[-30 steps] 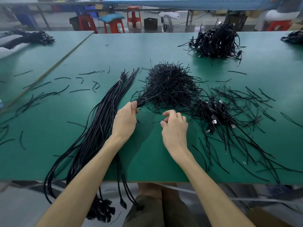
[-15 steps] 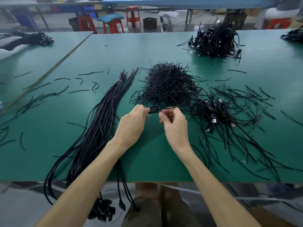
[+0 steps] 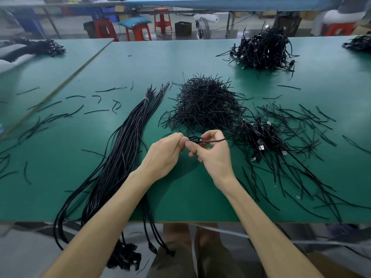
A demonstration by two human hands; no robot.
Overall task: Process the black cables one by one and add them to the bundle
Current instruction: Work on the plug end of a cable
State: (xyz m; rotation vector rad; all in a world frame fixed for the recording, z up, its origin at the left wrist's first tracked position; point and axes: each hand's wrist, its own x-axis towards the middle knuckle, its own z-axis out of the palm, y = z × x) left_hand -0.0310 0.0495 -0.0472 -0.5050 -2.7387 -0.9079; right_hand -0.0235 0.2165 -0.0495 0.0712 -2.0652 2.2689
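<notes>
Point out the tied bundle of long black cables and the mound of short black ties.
Tied bundle of long black cables (image 3: 120, 157): head view, on its mid-length strands.
Mound of short black ties (image 3: 204, 105): head view, on the heap's centre.

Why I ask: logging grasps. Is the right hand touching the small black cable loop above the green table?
Touching. The head view shows the right hand pinching the small black cable loop with its fingertips, with no gap.
</notes>
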